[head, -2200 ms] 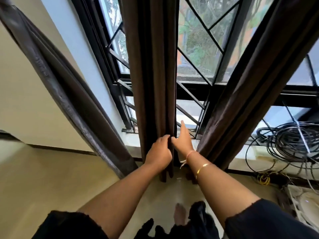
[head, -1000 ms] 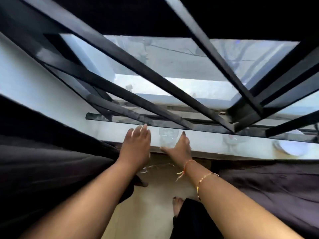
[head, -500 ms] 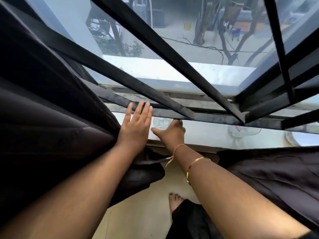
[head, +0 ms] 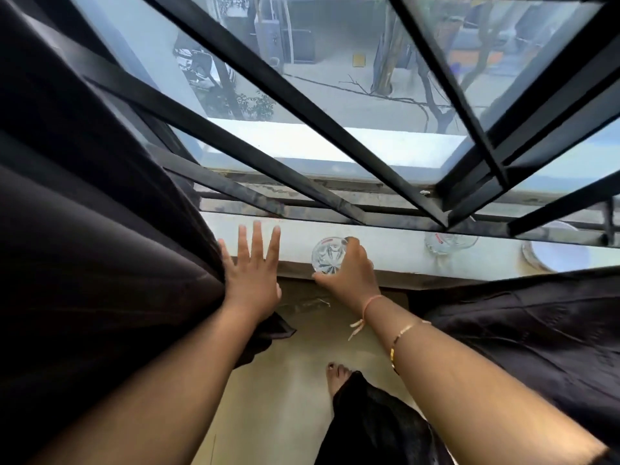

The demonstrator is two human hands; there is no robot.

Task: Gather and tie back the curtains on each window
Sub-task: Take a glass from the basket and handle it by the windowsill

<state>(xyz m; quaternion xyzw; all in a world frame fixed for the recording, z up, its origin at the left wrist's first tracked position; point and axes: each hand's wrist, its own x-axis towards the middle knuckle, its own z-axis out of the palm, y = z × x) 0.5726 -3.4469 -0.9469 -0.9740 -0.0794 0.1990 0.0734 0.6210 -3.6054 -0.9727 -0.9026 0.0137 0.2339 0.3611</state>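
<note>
Two dark brown fabric curtains are in view: the left curtain (head: 100,263) fills the near left side in heavy folds, and the right curtain (head: 536,330) is spread across the near right, below the white window sill (head: 396,250). The left hand (head: 251,273) is released, its fingers straight and spread, and its outer edge touches the left curtain's edge while the fingertips reach over the sill. The right hand (head: 349,273) is curled around one clear cut-glass tumbler (head: 327,258) at the near edge of the sill. Three items are on the sill: that tumbler, a second clear glass piece (head: 449,241) well to its right, and one white round dish (head: 560,255) farther right. Black metal window bars (head: 302,105) cross the pane beyond. The right wrist carries two bands, a pink thread band (head: 370,303) and a gold bangle (head: 402,337). One bare foot (head: 339,375) stands on the beige floor (head: 268,397).
</note>
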